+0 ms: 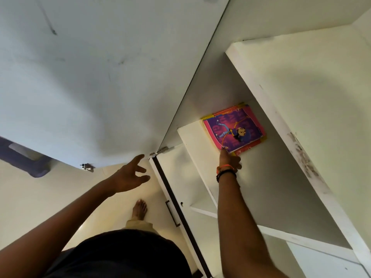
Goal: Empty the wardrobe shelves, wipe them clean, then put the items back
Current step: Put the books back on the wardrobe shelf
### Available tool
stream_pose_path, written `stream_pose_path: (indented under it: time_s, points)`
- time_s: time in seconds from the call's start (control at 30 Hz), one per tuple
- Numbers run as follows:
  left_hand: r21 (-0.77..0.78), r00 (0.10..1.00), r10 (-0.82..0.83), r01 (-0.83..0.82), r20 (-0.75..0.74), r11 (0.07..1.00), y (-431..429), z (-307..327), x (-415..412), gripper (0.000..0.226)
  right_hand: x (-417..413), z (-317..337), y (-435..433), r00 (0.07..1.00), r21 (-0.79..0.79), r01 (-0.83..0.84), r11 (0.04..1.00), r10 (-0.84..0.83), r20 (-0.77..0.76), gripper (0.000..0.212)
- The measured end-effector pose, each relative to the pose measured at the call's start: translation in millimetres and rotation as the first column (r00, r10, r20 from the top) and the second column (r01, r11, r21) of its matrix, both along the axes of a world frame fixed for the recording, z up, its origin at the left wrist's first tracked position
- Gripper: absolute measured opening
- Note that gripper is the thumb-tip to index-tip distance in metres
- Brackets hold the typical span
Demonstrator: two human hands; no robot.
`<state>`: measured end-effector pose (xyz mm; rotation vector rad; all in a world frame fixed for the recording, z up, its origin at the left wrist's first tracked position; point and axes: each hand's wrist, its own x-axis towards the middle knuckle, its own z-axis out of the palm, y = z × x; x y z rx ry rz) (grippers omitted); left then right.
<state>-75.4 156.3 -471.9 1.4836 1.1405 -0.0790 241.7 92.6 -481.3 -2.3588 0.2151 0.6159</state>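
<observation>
Your 2 arms stretch forward: left hand (128, 175) hovers, grip spread; right hand (228, 160) touches the 1 cartoon-cover book (233, 128) on the shelf (192, 135), grip unclear.

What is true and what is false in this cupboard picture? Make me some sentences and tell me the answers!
1. The book has a pink and purple cover. True.
2. The left hand is holding the book. False: it is spread open in the air and holds nothing. The right hand is the one at the book's near edge.
3. The wardrobe door is open. True.
4. The person is wearing shoes. False: the foot on the floor is bare.
5. There are bracelets on the right wrist. True.
</observation>
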Motion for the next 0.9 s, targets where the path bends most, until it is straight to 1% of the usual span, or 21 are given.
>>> stream_pose_path:
  time_s: [0.03,0.1,0.17,0.23,0.3,0.33,0.4,0.47,0.5,0.57,0.67,0.73,0.8,0.83,0.9]
  points:
    - [-0.006,1.0,0.013,-0.013,-0.004,1.0,-3.2,-1.7,-6.6,0.079,-13.0,0.2,-4.6,0.999,0.02,0.003,1.0,-0.004,0.044,0.064]
    - [-0.035,0.999,0.052,-0.052,-0.006,0.998,-12.9,-6.0,-25.9,0.076,-48.0,-4.1,-14.5,0.997,0.063,-0.026,0.998,0.021,0.078,0.067]
    - [-0.064,0.996,0.086,-0.087,-0.013,0.994,-24.3,-10.2,-52.4,0.073,-92.7,-11.3,-25.3,0.996,0.074,-0.087,0.994,0.084,0.038,0.072]
    - [-0.085,0.992,0.118,-0.12,-0.034,0.989,-32.2,-15.3,-76.9,0.071,-132.8,-21.1,-31.9,0.99,0.061,-0.133,0.989,0.135,-0.036,0.072]
    - [-0.076,0.989,0.139,-0.143,-0.054,0.987,-40.2,-16.7,-107.4,0.071,-179.3,-23.9,-34.7,0.966,0.05,-0.232,0.972,0.236,-0.107,0.07]
    - [-0.057,0.985,0.16,-0.163,-0.06,0.985,-46.4,-16.1,-128.2,0.071,-206.2,-24.2,-35.2,0.939,0.047,-0.314,0.948,0.317,-0.134,0.069]
    - [-0.032,0.98,0.185,-0.188,-0.07,0.982,-57.4,-16.3,-157.9,0.07,-245.8,-23.9,-34.6,0.858,0.045,-0.485,0.873,0.486,-0.169,0.068]
    - [-0.032,0.968,0.23,-0.234,-0.104,0.972,-79.3,-18.6,-202.0,0.068,-296.8,-22.1,-39.3,0.745,0.041,-0.642,0.766,0.635,-0.202,0.069]
    - [-0.034,0.956,0.266,-0.272,-0.125,0.962,-94.0,-20.3,-230.4,0.068,-327.3,-21.9,-42.7,0.671,0.041,-0.717,0.696,0.705,-0.229,0.067]
    - [-0.044,0.936,0.315,-0.325,-0.154,0.945,-114.6,-25.1,-267.1,0.067,-367.3,-22.0,-45.5,0.545,0.059,-0.815,0.576,0.798,-0.258,0.063]
    - [-0.058,0.882,0.421,-0.442,-0.212,0.895,-158.1,-32.5,-340.8,0.067,-448.8,-24.7,-53.7,0.304,0.095,-0.932,0.349,0.898,-0.319,0.064]
    - [-0.08,0.844,0.487,-0.515,-0.226,0.854,-179.0,-37.0,-373.8,0.068,-488.7,-25.6,-56.4,0.17,0.126,-0.966,0.225,0.923,-0.346,0.064]
    - [-0.091,0.781,0.581,-0.611,-0.227,0.786,-205.3,-39.0,-411.1,0.068,-536.6,-23.2,-63.6,0.01,0.162,-0.984,0.073,0.933,-0.359,0.065]
    - [-0.086,0.74,0.63,-0.662,-0.235,0.745,-222.1,-39.3,-432.8,0.068,-564.2,-22.4,-68.7,-0.086,0.189,-0.982,-0.017,0.927,-0.365,0.065]
    - [-0.082,0.676,0.696,-0.729,-0.24,0.68,-243.7,-40.2,-457.2,0.069,-598.1,-16.1,-75.6,-0.248,0.265,-0.952,-0.153,0.892,-0.377,0.069]
